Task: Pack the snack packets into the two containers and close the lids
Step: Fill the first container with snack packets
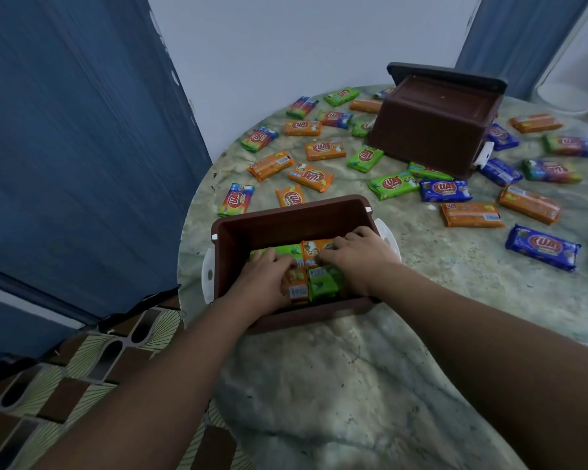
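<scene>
1. Head view: a brown rectangular container (319, 212) stands open at the near left edge of the round marbled desk (370, 368), with white latches on its two short sides.
2. Inside it lie snack packets (323, 283), glossy green and orange wrappers packed side by side, some showing barcodes.
3. The left hand (263, 278) reaches into the container, its grip curled onto an orange packet and a green one beside it.
4. The right hand (355, 254) also rests inside, its fingers spread flat and pressing on an orange packet; this grip is released, holding nothing.
5. A second brown container (431, 123) lies tipped on its side at the far part of the desk, its dark lid (448, 74) behind it.
6. Loose packets (323, 150) in orange, green, blue and rainbow wrappers, with a red "KUAT" logo, are scattered over the desk around both containers.
7. Blue curtains (82, 130) hang to the left.
</scene>
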Demonstrator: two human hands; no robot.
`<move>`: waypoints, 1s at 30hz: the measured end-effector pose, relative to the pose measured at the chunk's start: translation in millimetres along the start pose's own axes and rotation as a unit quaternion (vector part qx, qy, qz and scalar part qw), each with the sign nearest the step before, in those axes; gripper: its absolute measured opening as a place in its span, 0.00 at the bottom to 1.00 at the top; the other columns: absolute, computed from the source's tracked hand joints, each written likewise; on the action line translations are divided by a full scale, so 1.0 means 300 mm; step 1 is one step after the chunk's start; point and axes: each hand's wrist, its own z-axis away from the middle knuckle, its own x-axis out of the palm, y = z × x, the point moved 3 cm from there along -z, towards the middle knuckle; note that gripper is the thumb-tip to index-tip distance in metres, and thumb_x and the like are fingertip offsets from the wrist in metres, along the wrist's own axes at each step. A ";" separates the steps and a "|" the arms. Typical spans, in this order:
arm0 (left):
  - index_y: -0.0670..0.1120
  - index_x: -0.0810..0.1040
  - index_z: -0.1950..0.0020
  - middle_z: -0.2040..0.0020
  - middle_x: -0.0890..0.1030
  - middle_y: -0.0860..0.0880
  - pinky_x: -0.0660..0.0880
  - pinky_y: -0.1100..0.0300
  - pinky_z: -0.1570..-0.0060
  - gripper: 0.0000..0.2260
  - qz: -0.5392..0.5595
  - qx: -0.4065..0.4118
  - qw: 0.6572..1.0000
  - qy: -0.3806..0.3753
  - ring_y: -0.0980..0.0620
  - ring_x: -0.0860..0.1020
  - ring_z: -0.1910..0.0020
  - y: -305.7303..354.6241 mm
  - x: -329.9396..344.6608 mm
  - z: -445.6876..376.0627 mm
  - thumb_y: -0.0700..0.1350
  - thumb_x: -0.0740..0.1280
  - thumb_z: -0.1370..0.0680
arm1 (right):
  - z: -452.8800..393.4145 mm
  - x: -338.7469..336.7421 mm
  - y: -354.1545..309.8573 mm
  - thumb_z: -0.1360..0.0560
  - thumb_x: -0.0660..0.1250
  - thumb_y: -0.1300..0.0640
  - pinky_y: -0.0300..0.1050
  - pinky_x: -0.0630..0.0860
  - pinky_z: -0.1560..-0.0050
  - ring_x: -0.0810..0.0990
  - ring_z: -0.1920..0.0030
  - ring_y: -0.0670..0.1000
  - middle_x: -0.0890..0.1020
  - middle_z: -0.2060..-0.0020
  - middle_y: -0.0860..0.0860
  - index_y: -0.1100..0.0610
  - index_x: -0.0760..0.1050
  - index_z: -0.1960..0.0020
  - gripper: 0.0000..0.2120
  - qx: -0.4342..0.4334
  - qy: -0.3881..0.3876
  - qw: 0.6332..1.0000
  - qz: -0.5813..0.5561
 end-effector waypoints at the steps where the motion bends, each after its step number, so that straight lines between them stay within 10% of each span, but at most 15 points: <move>1: 0.53 0.72 0.30 0.37 0.70 0.48 0.71 0.47 0.37 0.31 0.006 0.003 1.000 0.002 0.44 0.67 0.35 -0.001 -0.001 0.002 0.55 0.77 0.31 | -0.002 0.003 0.000 0.26 0.71 0.45 0.53 0.64 0.31 0.76 0.37 0.55 0.77 0.36 0.50 0.40 0.67 0.28 0.29 0.001 0.005 1.000 0.000; 22: 0.51 0.83 0.38 0.45 0.75 0.50 0.76 0.50 0.46 0.22 0.003 0.020 1.000 0.004 0.48 0.75 0.44 0.013 -0.015 0.009 0.57 0.77 0.29 | 0.010 -0.030 -0.009 0.30 0.61 0.25 0.53 0.66 0.33 0.78 0.41 0.53 0.79 0.42 0.48 0.42 0.73 0.34 0.32 0.028 0.018 0.997 -0.071; 30: 0.51 0.78 0.38 0.45 0.76 0.50 0.73 0.53 0.47 0.16 -0.017 -0.044 0.965 0.256 0.49 0.72 0.43 -0.059 -0.196 0.066 0.57 0.68 0.22 | 0.038 -0.087 0.106 0.23 0.68 0.45 0.55 0.71 0.39 0.70 0.37 0.61 0.70 0.36 0.58 0.52 0.64 0.27 0.29 0.293 0.198 0.905 -0.235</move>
